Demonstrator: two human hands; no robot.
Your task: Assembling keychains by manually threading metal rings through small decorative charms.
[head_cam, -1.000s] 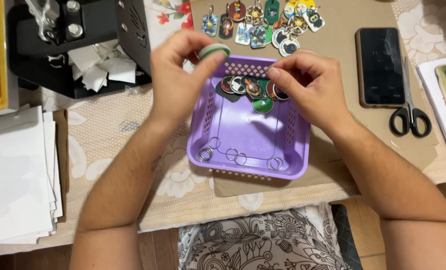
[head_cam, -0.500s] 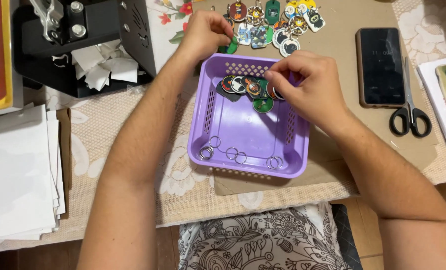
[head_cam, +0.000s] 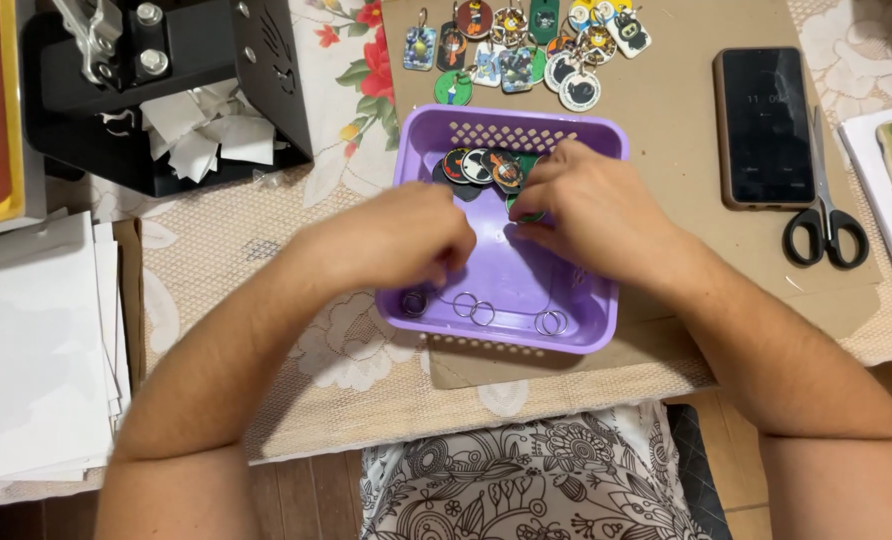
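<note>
Both hands are inside the purple basket point(head_cam: 591, 330) on the tabletop point(head_cam: 266, 280), the left hand point(head_cam: 406, 240) curled shut just above the metal rings point(head_cam: 474, 308), and the right hand point(head_cam: 591, 210) pinching a round green tag point(head_cam: 526, 213) beside a pile of colourful round tags point(head_cam: 481, 165).

Home craft table — floral tablecloth point(head_cam: 346, 60), badge press point(head_cam: 166, 80), scissors point(head_cam: 824, 215).
</note>
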